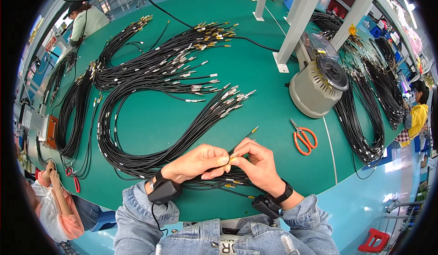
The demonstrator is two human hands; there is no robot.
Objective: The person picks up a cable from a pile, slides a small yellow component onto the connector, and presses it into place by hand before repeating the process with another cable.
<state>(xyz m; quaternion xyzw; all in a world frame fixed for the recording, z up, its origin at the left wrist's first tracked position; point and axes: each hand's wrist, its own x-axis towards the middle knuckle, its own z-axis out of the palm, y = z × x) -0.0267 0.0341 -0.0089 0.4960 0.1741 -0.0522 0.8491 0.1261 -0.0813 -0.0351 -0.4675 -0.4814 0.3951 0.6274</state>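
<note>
Head view: slim black cables [221, 181], yellow, white ends.
Your left hand [200, 163]: pinched.
Your right hand [259, 163]: pinched, touching left; contents hidden.

Orange-handled scissors [301, 131]; rounded grey machine [314, 93]

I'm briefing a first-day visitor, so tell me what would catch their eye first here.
Probably the looped bundle of black cables, sprawled across the left of the green table. Then the left hand and right hand, meeting over its near side. On the right, a grey machine stands out, with orange-handled scissors in front of it.
</note>
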